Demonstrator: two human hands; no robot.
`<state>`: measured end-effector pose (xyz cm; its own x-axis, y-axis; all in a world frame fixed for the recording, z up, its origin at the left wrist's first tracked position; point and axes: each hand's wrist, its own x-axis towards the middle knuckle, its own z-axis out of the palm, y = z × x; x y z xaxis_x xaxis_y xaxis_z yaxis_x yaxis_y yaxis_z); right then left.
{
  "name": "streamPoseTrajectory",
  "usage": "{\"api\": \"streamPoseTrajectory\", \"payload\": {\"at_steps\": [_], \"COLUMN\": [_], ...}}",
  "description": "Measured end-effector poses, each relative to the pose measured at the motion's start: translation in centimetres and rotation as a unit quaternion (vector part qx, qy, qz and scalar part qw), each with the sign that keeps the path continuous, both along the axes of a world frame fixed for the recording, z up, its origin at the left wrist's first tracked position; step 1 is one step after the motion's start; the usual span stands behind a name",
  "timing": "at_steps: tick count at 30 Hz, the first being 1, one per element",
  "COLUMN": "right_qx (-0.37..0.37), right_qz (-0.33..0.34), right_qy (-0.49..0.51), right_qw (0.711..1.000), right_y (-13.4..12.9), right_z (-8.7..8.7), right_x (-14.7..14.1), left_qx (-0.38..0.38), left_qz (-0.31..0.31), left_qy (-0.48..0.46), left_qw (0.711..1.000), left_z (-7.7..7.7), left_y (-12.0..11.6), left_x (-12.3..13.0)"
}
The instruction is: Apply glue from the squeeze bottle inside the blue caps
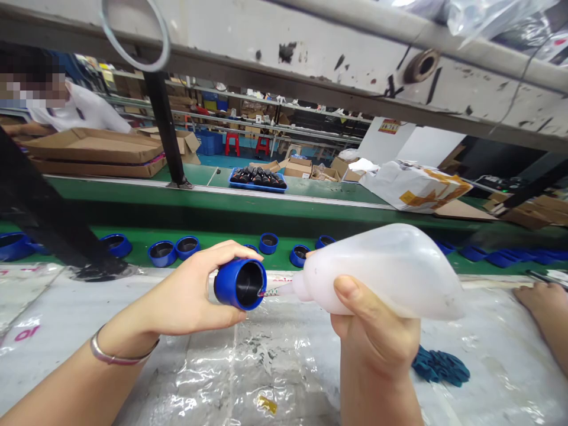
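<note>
My left hand [195, 290] grips a blue round cup [226, 284] with a black inside, its opening turned to the right. Thumb and fingers wrap it from below and above. My right hand [377, 325] is closed around a translucent white squeeze bottle [390, 272], held tilted on its side. The bottle's narrow nozzle [277, 290] points left, with its tip at the cup's rim. What is inside the bottle I cannot make out. Below the two hands lies a plastic-covered work surface [213, 378].
Several more blue cups [162, 253] stand along the green belt [142, 236] behind. A teal cloth band [440, 365] lies to the right, near another person's hand [541, 302]. A black post [164, 124] and an overhead beam [248, 41] frame the view. A blue tray [257, 184] holds black parts.
</note>
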<state>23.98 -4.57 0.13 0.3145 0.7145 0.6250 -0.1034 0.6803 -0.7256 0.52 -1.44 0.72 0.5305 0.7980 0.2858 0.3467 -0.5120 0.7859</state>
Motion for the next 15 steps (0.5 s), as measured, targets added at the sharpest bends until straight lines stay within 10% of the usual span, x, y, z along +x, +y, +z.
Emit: {"api": "streamPoseTrajectory", "payload": {"at_steps": [15], "right_qx": [0.012], "right_qz": [0.002], "right_qy": [0.023], "right_qw": [1.000], "right_y": [-0.07], "right_z": [0.37], "right_x": [-0.22], "left_qx": [0.036], "left_qz": [-0.016], "left_qy": [-0.020], "left_qw": [0.999], "left_z": [-0.64], "left_y": [0.21], "left_x": [0.02]}}
